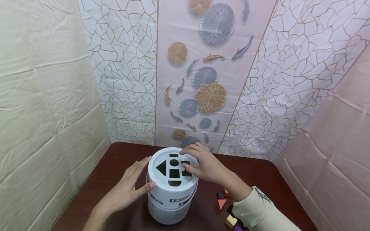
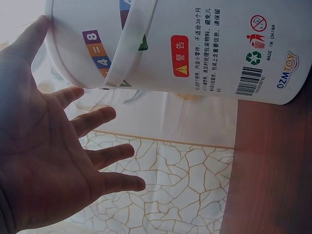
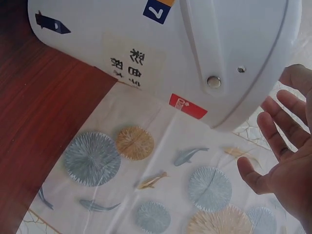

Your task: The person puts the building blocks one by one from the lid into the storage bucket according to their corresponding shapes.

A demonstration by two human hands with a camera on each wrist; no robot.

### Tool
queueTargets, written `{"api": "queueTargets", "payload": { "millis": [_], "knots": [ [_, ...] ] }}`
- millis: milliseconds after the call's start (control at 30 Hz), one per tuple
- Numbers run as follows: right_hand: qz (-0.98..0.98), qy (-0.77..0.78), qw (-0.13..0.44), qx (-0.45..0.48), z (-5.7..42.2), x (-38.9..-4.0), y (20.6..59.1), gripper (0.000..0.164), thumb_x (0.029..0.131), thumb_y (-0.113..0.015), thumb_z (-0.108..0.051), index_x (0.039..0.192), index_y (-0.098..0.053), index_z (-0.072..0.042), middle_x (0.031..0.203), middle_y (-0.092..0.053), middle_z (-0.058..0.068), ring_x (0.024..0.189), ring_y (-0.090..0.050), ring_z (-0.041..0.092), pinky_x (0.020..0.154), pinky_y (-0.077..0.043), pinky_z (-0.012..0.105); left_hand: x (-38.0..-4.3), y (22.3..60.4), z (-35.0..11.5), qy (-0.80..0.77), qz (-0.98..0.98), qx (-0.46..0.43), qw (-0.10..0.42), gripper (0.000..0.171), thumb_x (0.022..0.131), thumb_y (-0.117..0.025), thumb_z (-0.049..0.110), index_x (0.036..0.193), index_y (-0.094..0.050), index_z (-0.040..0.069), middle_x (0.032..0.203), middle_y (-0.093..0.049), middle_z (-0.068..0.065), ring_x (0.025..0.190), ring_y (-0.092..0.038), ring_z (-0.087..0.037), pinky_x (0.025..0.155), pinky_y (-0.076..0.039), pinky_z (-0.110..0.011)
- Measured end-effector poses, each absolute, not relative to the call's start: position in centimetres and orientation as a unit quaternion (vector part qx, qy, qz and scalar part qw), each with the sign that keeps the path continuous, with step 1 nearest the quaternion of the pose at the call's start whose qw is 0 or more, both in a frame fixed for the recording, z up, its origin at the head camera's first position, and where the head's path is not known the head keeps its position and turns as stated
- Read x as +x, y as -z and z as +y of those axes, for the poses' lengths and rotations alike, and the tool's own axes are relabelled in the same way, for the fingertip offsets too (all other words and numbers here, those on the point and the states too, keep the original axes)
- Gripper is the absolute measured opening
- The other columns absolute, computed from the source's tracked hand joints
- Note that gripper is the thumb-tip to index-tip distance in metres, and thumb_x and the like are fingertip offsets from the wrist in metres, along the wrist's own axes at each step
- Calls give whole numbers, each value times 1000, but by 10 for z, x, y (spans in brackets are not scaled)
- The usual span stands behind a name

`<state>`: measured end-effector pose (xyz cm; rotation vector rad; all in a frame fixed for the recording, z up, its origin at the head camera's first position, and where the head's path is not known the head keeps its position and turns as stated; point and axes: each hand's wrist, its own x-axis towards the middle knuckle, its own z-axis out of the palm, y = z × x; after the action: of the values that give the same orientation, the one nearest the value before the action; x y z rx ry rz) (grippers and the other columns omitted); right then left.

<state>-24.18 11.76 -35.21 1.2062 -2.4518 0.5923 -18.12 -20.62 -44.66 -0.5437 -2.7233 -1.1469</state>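
A white toy bucket (image 1: 167,213) stands upright on the table. Its white lid (image 1: 165,156) has several shaped holes, among them a triangle, a circle and a square. My left hand (image 1: 127,189) is at the lid's left edge, thumb and forefinger at the rim. In the left wrist view its fingers are spread beside the bucket's printed wall (image 2: 161,63). Over the right side of the lid is my right hand (image 1: 206,163), thumb above a rectangular hole and fingers loosely bent near the far rim. Neither hand shows anything held.
By my right forearm lie loose blocks: a red triangle (image 1: 221,203), a dark block (image 1: 221,196), a yellow block (image 1: 231,221) and a purple piece (image 1: 238,228). My sleeve (image 1: 257,208) partly covers this group. Patterned cloth (image 1: 127,80) hangs behind the dark red table (image 1: 115,166).
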Motion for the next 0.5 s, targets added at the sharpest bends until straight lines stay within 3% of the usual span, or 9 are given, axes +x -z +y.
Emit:
{"api": "queueTargets", "payload": {
  "millis": [300,500],
  "knots": [
    [-866,-208,187,414,138,-231,351,38,95,-89,-22,131,-78,-13,130,-76,0,124,-65,22,102,-54,56,-181,447,-206,383,-902,-186,77,89,102,-73,61,174,-20,51,182,-31,0,168,-20,-52,115,-33,-91],
    [-863,-203,209,412,152,-227,353,40,93,-91,-21,130,-78,-13,129,-77,-2,120,-65,21,98,-56,53,-181,448,-206,384,-901,-187,79,89,102,-73,60,174,-21,51,182,-31,1,168,-20,-52,115,-32,-91]
  ]
}}
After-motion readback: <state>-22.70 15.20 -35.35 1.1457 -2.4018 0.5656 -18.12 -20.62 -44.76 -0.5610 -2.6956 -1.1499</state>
